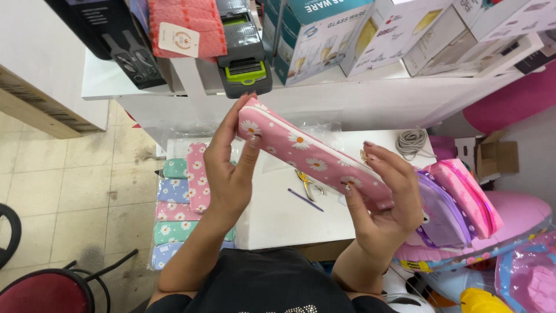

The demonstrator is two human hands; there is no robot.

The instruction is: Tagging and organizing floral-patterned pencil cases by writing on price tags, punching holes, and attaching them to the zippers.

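Observation:
A long pink pencil case with white daisies (307,152) is held in the air above a small white table (278,220). My left hand (229,174) grips its far end, thumb on the front face. My right hand (385,200) holds the near end, fingers wrapped over the zipper edge, where a small gold zipper pull (363,154) shows. Under the case, on the table, lie a small metal tool (307,184) and a thin purple stick (306,200).
A stack of daisy pouches in pink, green and blue (179,203) lies at the table's left edge. Pink and purple cases (457,200) lean at the right. A coiled grey cord (412,141) rests on the table. Boxed goods (324,35) fill the white shelf behind. A dark red chair (46,290) stands at the lower left.

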